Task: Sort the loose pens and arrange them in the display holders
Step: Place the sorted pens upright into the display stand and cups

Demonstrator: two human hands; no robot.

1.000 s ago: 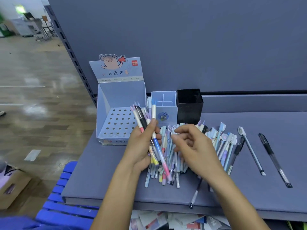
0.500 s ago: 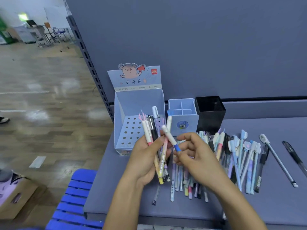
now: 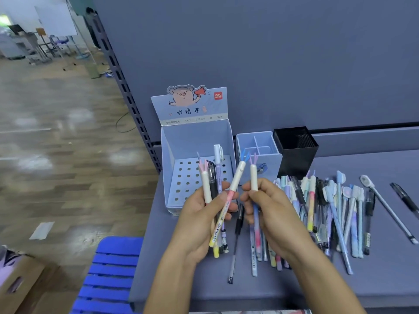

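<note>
Pinching, with the right-hand fingers (image 3: 260, 189), one white-capped pen (image 3: 253, 177) upright, its purple ears at twelve o'clock. Gripping, with the left-hand fingers (image 3: 226, 198) curled round, a bundle of pens (image 3: 212, 184) fanned between eleven and one o'clock, a blue-eared pen (image 3: 229, 200) slanting across its front. Holding the left hand (image 3: 204, 214) and right hand (image 3: 269, 207) close together above the bench (image 3: 385, 279).

Leaving the loose pens (image 3: 328, 211) lying heaped on the bench under the right hand and out to its three o'clock, with a round-topped pen (image 3: 385, 209) and a black pen (image 3: 405, 200) lying apart farther that way.

Facing the perforated display box (image 3: 197, 141) at twelve o'clock, with no pen standing in the holes that show. Flanking it toward one o'clock, a divided blue holder (image 3: 272, 164), then a black mesh holder (image 3: 297, 150).

Apparently sorting by kind: gathering like pens into the left hand before any slotting. Probably needing next to tuck the pinched pen in with its match, or to carry it to twelve o'clock and lower it upright into a hole, while minding the fanned bundle against slipping.
</note>
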